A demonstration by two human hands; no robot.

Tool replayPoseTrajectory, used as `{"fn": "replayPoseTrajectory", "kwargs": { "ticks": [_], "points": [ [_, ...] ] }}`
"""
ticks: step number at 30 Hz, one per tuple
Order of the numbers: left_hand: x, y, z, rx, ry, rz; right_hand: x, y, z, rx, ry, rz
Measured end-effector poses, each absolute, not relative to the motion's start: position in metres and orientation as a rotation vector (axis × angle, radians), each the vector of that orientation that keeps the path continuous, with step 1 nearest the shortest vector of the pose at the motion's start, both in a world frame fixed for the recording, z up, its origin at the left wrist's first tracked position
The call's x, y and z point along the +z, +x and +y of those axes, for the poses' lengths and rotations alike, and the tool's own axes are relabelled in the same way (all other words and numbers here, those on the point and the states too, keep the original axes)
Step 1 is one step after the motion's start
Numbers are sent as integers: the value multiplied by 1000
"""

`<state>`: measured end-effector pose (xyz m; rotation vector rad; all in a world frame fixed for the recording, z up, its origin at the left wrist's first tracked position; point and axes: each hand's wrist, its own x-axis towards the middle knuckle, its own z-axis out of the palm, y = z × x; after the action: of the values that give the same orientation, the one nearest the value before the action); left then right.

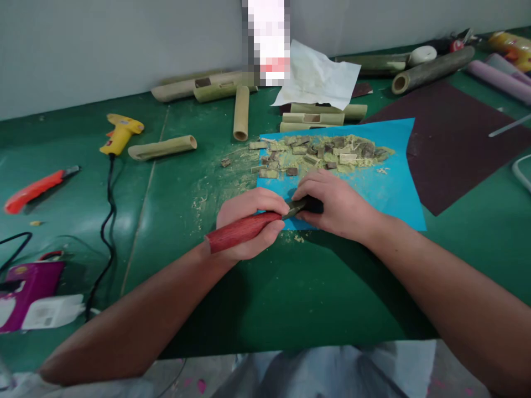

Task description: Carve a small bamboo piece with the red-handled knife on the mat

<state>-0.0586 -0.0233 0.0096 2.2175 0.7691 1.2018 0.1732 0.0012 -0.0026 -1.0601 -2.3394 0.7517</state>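
Observation:
My left hand [249, 221] is wrapped round a red wooden handle [244, 229] of a tool, its butt end toward my wrist. A short greenish-dark part [295, 208] juts out of the handle toward my right hand [332, 204]. The fingers of that hand are closed round a dark piece [314, 204], mostly hidden, so its kind is unclear. Both hands are over the near edge of a blue sheet [398, 188]. On the sheet, just beyond my fingers, lie several small cut bamboo pieces [347, 158] amid pale shavings and dust.
Bamboo tubes [241, 113] lie toward the wall, some with cut slots. At left are a yellow glue gun [120, 132] with a black cord, an orange utility knife [37, 190] and a purple box [33, 284]. Dark brown sandpaper [452, 149] and white paper [317, 77] lie beyond.

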Motion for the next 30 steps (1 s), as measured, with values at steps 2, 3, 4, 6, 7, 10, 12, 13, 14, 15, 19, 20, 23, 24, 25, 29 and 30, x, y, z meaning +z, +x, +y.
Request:
{"fn": "replayPoseTrajectory", "kwargs": {
  "ticks": [2,3,4,6,7,10,12,13,14,15,19,20,23,24,25,29,30],
  "points": [
    [10,-58,-23,1197,2220,776,-2,173,1,756,-1058,-2341],
    [10,-58,-23,1199,2223,777,-2,174,1,760,-1054,-2340],
    [10,-58,-23,1194,2222,786,-2,174,1,764,-1048,-2339],
    [10,-58,-22,1178,2220,800,-3,174,2,769,-1039,-2341],
    [10,-58,-22,1168,2219,805,-3,175,2,769,-1035,-2341],
    [9,-58,-22,1154,2209,806,-3,175,3,770,-1031,-2344],
    [9,-58,-22,1155,2202,800,-3,174,3,770,-1033,-2348],
    [9,-58,-22,1150,2202,796,-3,174,3,769,-1035,-2350],
    [10,-58,-22,1143,2202,797,-3,174,3,770,-1038,-2352],
    [10,-58,-22,1138,2203,800,-3,174,3,771,-1037,-2351],
    [12,-58,-24,1137,2191,821,-3,173,3,773,-1029,-2342],
    [11,-58,-24,1130,2180,836,-3,173,3,775,-1027,-2343],
    [9,-57,-24,1131,2136,900,-3,173,3,774,-1033,-2348],
    [8,-57,-23,1149,2126,913,-3,173,3,769,-1036,-2353],
    [6,-56,-23,1167,2120,922,-3,173,4,764,-1038,-2359],
    [4,-53,-20,1209,2117,925,-4,172,4,755,-1020,-2380],
    [4,-53,-20,1216,2118,926,-4,172,4,753,-1020,-2380]
  ]
}}
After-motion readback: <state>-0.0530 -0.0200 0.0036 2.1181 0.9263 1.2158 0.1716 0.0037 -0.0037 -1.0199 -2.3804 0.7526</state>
